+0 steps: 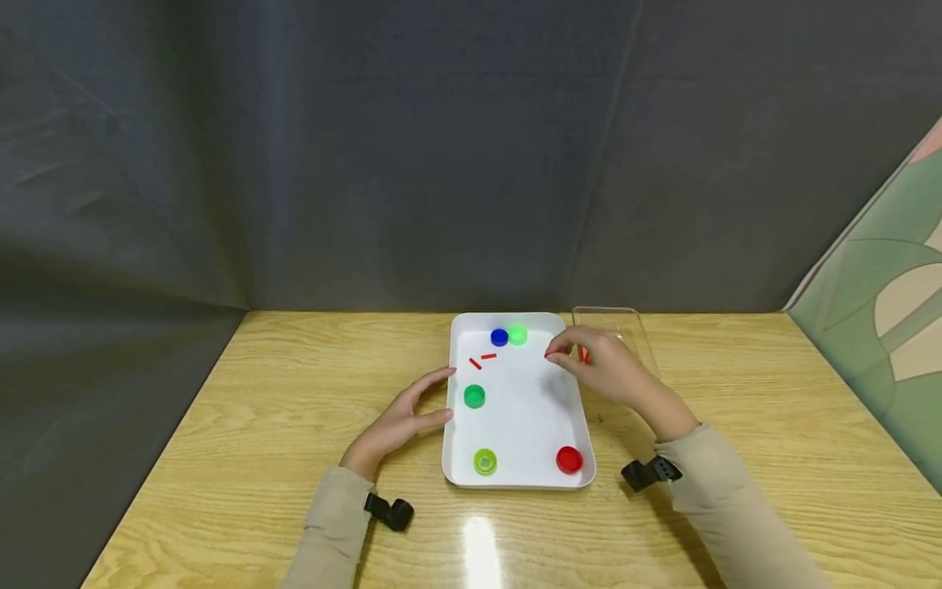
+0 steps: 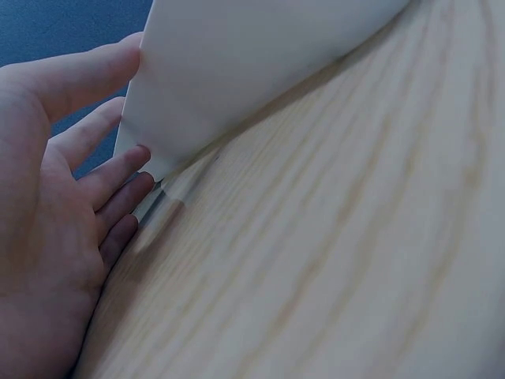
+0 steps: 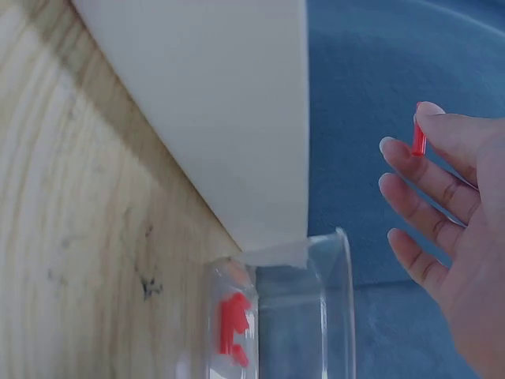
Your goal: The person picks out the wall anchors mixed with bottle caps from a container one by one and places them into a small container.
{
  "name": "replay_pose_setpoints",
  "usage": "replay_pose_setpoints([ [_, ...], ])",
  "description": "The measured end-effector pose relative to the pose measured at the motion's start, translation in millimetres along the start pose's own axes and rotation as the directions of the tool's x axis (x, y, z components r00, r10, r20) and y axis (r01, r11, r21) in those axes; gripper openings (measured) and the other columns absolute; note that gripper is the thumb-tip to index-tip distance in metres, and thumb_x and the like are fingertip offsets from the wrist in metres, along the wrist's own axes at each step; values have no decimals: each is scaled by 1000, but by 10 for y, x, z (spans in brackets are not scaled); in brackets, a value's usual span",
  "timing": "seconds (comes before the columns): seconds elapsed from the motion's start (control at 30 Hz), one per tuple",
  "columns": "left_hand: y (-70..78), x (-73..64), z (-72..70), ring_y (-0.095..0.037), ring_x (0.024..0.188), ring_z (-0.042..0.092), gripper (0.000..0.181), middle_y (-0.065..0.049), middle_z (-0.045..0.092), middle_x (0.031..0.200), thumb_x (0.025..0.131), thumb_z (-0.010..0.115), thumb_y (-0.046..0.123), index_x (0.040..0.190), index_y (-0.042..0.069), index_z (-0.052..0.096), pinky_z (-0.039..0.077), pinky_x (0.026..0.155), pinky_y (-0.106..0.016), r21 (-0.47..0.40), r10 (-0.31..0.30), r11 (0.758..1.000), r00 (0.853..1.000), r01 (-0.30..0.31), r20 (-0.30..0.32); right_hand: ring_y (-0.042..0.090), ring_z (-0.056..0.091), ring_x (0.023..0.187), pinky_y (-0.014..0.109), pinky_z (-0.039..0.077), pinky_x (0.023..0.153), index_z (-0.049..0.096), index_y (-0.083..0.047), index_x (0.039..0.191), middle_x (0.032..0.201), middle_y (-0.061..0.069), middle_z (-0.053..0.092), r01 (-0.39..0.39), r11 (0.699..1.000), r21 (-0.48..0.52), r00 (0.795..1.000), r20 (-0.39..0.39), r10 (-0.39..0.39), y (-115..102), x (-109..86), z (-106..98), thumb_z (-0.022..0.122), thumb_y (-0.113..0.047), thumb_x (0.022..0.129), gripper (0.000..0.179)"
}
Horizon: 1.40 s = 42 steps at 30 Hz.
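Between thumb and index finger, my right hand pinches a small red stick above the upper right part of a white tray. My left hand has its fingers extended, with the fingertips at the tray's left wall. Two more red sticks, one slanted and one nearly level, lie inside the tray at upper left. Partly hidden behind the right hand is a clear plastic box holding red pieces.
Round caps sit in the tray: blue beside bright green at the far end, green at left, yellow-green and red near the front. Dark cloth hangs behind the wooden table.
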<state>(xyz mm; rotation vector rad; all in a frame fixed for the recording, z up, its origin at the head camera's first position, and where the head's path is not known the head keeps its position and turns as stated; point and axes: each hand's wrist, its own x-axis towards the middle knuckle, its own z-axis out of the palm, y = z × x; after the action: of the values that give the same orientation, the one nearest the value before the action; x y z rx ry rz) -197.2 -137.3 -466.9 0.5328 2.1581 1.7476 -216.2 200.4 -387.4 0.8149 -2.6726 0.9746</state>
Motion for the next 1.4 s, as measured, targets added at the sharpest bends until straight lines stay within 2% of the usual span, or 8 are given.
replay_pose_setpoints([
  [0.1, -4, -9, -6, -23, 147, 20, 64, -2, 32, 158, 93, 71, 17, 151, 22, 43, 14, 118, -51, -10, -4, 1000, 1000, 4, 3, 13, 58, 83, 37, 52, 70, 73, -16, 94, 94, -6, 69, -26, 1000, 2, 1000, -12, 27, -5, -61, -43, 75, -10, 89, 8],
  [0.33, 4, -18, -1, -22, 147, 20, 64, -1, 32, 158, 93, 71, 19, 151, 23, 43, 15, 118, -50, -11, -2, 1000, 1000, 2, 4, 14, 55, 72, 28, 46, 63, 74, -15, 95, 94, -3, 68, -51, 999, -10, 996, -69, 50, 47, -192, -138, 75, -12, 90, 7],
  [0.57, 0, -11, 5, -22, 147, 20, 64, -1, 32, 158, 93, 70, 17, 151, 22, 42, 14, 119, -50, -12, -1, 1000, 1000, 1, 4, 14, 56, 80, 31, 46, 65, 73, -15, 95, 98, -1, 70, -78, 995, -55, 990, -118, 71, 92, -283, -217, 74, -12, 90, 5],
  [0.83, 3, 18, 9, -24, 148, 19, 64, -4, 31, 158, 93, 70, 15, 151, 19, 43, 13, 118, -52, -18, 7, 1000, 1000, -7, 0, 20, 60, 87, 41, 48, 75, 74, -11, 97, 101, 4, 71, -105, 991, -84, 990, -107, 96, 150, -328, -309, 72, -10, 91, 6],
  [1.03, 5, 30, 19, -21, 147, 21, 64, 1, 32, 158, 93, 71, 19, 150, 25, 44, 14, 118, -50, -20, -9, 1000, 1000, 9, -3, 18, 60, 85, 40, 49, 73, 74, -12, 94, 95, 2, 70, -105, 988, -117, 988, -126, 91, 243, -368, -336, 73, -10, 90, 4],
  [1.2, 2, -7, 14, -22, 147, 20, 64, 1, 32, 158, 93, 71, 19, 150, 26, 44, 14, 118, -53, -8, -24, 1000, 1000, 24, -13, 17, 59, 80, 42, 50, 70, 74, -10, 94, 93, 2, 70, -96, 988, -125, 990, -117, 81, 328, -384, -303, 73, -10, 91, 4],
  [1.4, -8, -24, 0, -21, 147, 19, 64, 1, 31, 158, 93, 71, 19, 150, 26, 43, 13, 118, -52, -6, -10, 1000, 1000, 10, -5, 17, 60, 82, 46, 50, 72, 75, -10, 94, 89, 0, 69, -106, 986, -126, 990, -101, 94, 383, -401, -280, 74, -8, 89, 5],
])
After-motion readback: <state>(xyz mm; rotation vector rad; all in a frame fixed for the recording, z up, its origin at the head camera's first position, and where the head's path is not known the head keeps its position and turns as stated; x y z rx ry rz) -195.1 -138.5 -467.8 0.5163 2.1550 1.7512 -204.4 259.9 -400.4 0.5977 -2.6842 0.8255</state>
